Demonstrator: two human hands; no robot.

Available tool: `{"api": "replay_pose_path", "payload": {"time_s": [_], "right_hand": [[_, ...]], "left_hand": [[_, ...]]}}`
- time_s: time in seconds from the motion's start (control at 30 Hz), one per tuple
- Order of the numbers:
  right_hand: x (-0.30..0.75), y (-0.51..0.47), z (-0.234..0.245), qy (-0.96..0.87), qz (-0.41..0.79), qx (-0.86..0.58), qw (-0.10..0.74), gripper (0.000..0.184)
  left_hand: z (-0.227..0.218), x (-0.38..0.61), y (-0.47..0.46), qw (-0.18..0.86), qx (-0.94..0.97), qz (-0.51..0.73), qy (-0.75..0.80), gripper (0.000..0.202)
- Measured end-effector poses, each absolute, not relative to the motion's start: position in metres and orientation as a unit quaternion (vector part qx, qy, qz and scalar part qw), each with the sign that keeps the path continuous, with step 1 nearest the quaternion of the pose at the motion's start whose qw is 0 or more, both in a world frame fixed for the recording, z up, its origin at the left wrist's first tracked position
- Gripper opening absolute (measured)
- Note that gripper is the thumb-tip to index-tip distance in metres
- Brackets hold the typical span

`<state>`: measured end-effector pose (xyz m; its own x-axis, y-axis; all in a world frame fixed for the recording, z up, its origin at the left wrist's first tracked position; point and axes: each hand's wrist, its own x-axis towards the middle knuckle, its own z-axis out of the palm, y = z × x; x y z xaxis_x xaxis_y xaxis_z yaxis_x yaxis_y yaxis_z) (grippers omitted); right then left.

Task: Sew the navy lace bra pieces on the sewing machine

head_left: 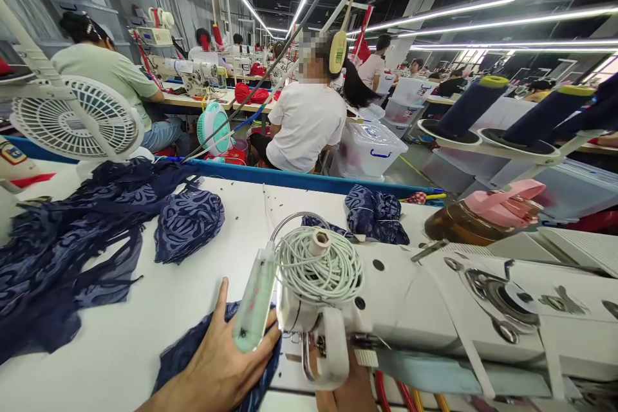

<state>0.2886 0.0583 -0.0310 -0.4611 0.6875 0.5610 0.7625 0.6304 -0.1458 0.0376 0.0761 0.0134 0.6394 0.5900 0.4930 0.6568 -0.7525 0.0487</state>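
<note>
My left hand [224,357] lies on a navy patterned fabric piece [176,357] at the left of the sewing machine [405,296], its fingers spread and pressing the cloth down. A pale green lamp [253,302] on a bendy metal neck hangs over that hand and hides part of it. Behind the machine's needle end is my right hand [347,389]; its fingers are hidden by the machine head, so what they hold does not show. A coil of pale green cord [318,267] sits on top of the machine head.
On the white table [125,347] lie a heap of navy fabric strips [62,251], a stack of cut pieces [188,225] and tied bundles [376,212]. A pink-lidded bottle [477,215] and thread cones [473,106] stand right. A white fan [77,116] is left; co-workers sit beyond.
</note>
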Motion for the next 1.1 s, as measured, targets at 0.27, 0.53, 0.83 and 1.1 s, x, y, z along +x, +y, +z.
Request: {"api": "replay_pose_path", "payload": {"time_s": [0.27, 0.53, 0.83, 1.1], "right_hand": [[0.272, 0.059, -0.006, -0.825, -0.047, -0.454, 0.333, 0.032], [0.259, 0.062, 0.019, -0.871, -0.045, -0.391, 0.293, 0.036], [0.257, 0.059, 0.0, -0.89, -0.07, -0.385, 0.234, 0.051], [0.256, 0.057, 0.006, -0.884, -0.077, -0.418, 0.194, 0.058]], "left_hand": [[0.028, 0.04, 0.076, 0.049, -0.901, -0.249, -0.353, 0.031], [0.029, 0.043, 0.07, -0.005, -0.9, -0.248, -0.359, 0.029], [0.006, 0.041, 0.068, -0.021, -0.889, -0.262, -0.374, 0.024], [0.019, 0.047, 0.076, -0.031, -0.882, -0.227, -0.412, 0.026]]}}
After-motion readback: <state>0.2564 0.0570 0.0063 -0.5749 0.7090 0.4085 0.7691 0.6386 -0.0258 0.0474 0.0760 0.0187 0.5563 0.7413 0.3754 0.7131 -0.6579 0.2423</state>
